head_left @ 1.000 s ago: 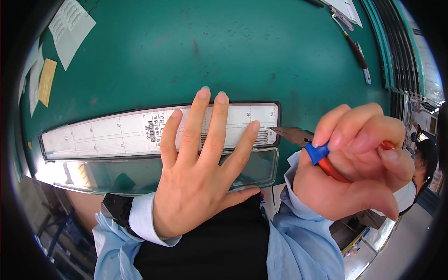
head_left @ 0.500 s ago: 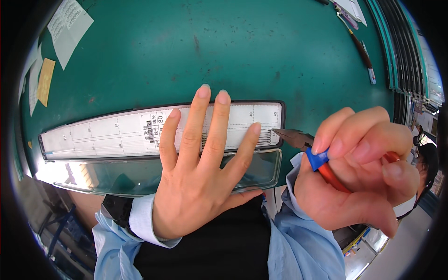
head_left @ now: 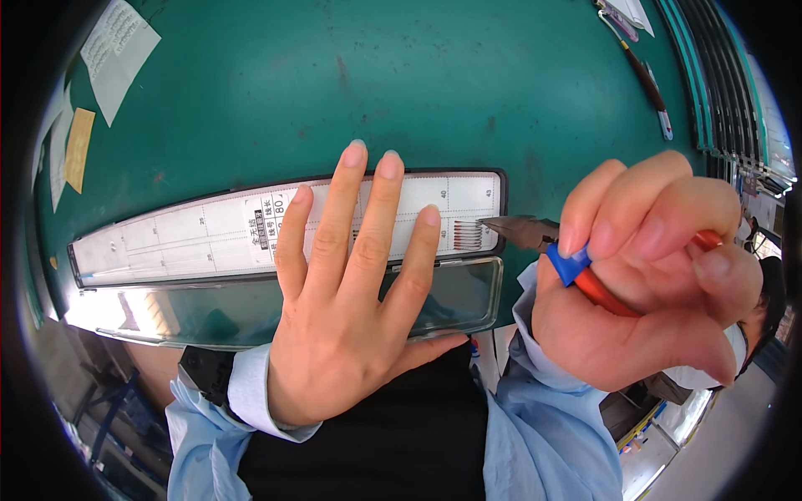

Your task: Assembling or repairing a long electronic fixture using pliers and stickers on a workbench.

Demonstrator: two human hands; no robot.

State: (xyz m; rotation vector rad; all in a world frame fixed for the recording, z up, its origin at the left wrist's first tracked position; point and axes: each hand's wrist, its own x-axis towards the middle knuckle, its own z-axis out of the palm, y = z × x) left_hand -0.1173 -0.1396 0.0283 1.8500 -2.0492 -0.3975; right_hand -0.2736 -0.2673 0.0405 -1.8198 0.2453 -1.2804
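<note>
My left hand (head_left: pixel 347 284) lies flat, fingers spread, on a long shallow case (head_left: pixel 209 230) with a white ruled paper liner. The case's clear lid (head_left: pixel 443 296) is folded open toward me. My right hand (head_left: pixel 643 284) is closed around the red handles of a pair of pliers (head_left: pixel 518 230) with a blue part at the grip. The dark plier tips reach the case's right end, where a row of thin reddish pins (head_left: pixel 468 235) lies. I cannot tell whether the tips touch a pin.
The case rests on a green work surface (head_left: pixel 418 83). White and yellow paper slips (head_left: pixel 121 46) lie at the far left. A pen-like tool (head_left: pixel 647 83) and papers sit at the far right, beside ribbed dark rails (head_left: pixel 718 75).
My right hand has come closer to the camera and shifted slightly right, with the plier tips staying at the case's right end. My left hand has not moved.
</note>
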